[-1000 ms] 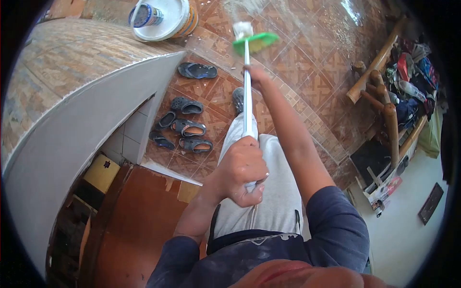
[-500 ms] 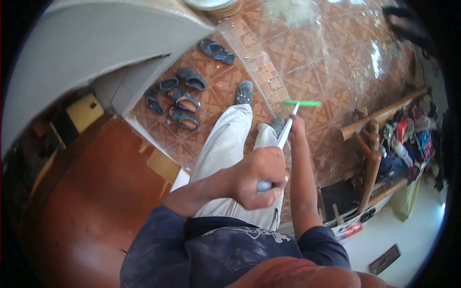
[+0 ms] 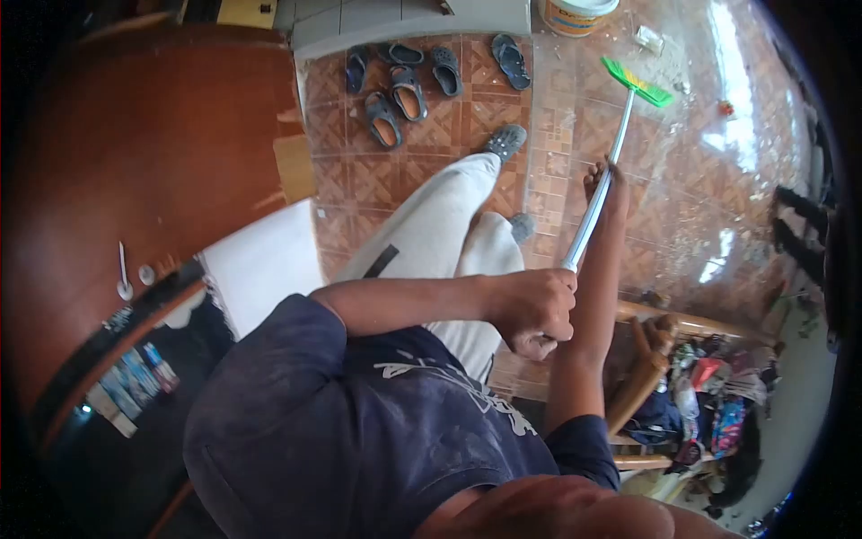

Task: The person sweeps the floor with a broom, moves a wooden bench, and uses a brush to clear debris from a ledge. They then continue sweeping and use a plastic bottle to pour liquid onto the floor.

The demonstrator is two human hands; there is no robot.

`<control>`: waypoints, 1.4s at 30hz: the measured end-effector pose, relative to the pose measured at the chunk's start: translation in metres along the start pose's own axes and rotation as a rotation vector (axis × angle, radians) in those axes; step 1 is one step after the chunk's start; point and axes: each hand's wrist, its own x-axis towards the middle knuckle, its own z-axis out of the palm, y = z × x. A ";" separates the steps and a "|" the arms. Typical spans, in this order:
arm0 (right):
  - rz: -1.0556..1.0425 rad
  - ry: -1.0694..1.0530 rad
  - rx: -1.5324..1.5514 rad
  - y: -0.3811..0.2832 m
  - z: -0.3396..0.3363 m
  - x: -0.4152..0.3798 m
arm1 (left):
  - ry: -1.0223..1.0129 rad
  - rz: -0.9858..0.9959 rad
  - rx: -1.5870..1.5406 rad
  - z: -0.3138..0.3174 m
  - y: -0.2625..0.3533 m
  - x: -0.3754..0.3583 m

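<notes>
A broom with a green and yellow head [image 3: 636, 83] and a long pale handle [image 3: 590, 220] slants across the floor in front of me. My left hand [image 3: 534, 313] is closed in a fist around the upper end of the handle, close to my chest. Farther down the shaft, my right hand [image 3: 608, 184] grips it with the arm stretched forward; the handle partly covers that palm. The broom head lies at the tiled floor [image 3: 575, 117], near pale dust and a small whitish piece of litter [image 3: 648, 39].
Several dark clogs and sandals [image 3: 409, 92] stand by the wall at upper left. A white-lidded bucket [image 3: 577, 16] is at the top. On the right, a wooden frame [image 3: 642, 386] holds piled clothes and bags [image 3: 691, 395]. A brown wooden surface [image 3: 171, 135] fills the left.
The view has turned, so the shoes and bucket sit differently. The broom head now shows farther out and its bristles are more visible. Both hands keep hold of the handle.
</notes>
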 end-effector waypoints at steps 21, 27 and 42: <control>0.151 -0.055 -1.666 0.054 -0.178 -0.299 | 1.601 -1.835 -0.221 -0.010 0.029 -0.646; 0.165 -0.276 -1.719 0.066 -0.119 -0.307 | 1.409 -1.771 -0.304 0.069 0.068 -0.649; 0.067 -0.289 -2.904 0.098 0.002 -0.132 | 1.530 -1.381 -0.254 -0.076 0.112 -0.576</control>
